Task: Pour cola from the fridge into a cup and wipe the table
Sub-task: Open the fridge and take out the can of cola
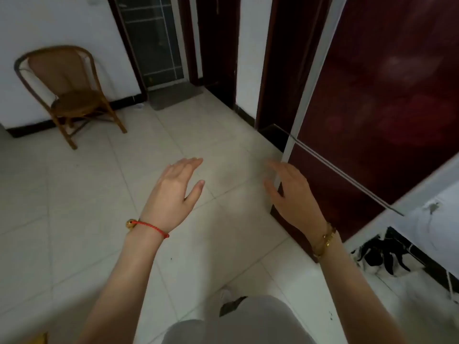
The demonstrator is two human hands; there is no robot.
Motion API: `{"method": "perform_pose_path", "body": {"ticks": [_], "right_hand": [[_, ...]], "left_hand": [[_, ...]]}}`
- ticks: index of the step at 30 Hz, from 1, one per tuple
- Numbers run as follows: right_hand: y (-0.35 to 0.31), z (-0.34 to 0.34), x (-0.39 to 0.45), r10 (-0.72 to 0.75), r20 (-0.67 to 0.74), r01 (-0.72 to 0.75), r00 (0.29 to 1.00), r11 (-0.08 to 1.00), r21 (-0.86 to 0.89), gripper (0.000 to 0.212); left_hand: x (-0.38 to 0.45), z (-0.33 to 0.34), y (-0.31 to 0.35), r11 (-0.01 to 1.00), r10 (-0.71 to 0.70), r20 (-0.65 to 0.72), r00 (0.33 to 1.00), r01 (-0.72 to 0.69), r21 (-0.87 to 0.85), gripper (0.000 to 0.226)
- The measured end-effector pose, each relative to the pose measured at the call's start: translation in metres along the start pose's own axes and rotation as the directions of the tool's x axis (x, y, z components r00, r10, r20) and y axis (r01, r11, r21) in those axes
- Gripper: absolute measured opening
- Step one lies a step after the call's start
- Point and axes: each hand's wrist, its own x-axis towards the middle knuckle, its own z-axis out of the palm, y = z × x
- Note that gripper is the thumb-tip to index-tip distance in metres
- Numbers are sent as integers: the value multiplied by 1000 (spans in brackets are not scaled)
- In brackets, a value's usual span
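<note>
While both arms are reaching forward over a pale tiled floor [104,194], a person is standing beside a dark red fridge [387,100], whose two doors are showing closed, with a thin metal strip running across the seam between them. The left hand [173,192] is hovering palm down above the tiles, its fingers lying straight and close together with the thumb spread off to the side, holding nothing. A red string bracelet [151,227] with a small gold bead is circling that wrist. The right hand [290,189] is hanging just at the fridge's pale left edge, its fingers relaxed and slightly apart, gripping nothing; whether the fingertips are touching the door edge cannot be told, since motion is blurring them. A gold chain bracelet [325,240] is sitting on the right wrist. The cola is not showing anywhere, and neither is the cup.

Against the white far wall a rattan chair [72,95] is standing on the tiles, well apart from the hands. Beyond it a grey doormat [173,95] is lying before a glazed door [151,38], with a dark wooden doorway beside that. At the right edge a white surface [437,219] is jutting into view next to the fridge, with a black-and-white object below it that is too blurred to name. Grey trousers are filling the bottom of the view.
</note>
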Motion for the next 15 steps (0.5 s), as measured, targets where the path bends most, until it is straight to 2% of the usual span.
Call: {"method": "perform_pose_path", "body": {"ticks": [5,9,15], "right_hand": [[26,0,67,88,-22,-88,996,996,-1,61],[52,3,106,137,-62,-137,989,991,13,54],[83,12,154,252,-98,-255,963,967,-15,52]], "left_hand": [[90,13,-22,999,15,37,999,-13,-39,51],[151,31,-37,997,40,66,997,-36,-69,52],[238,67,-63,983,143,138,980,-125,-131,50]]}}
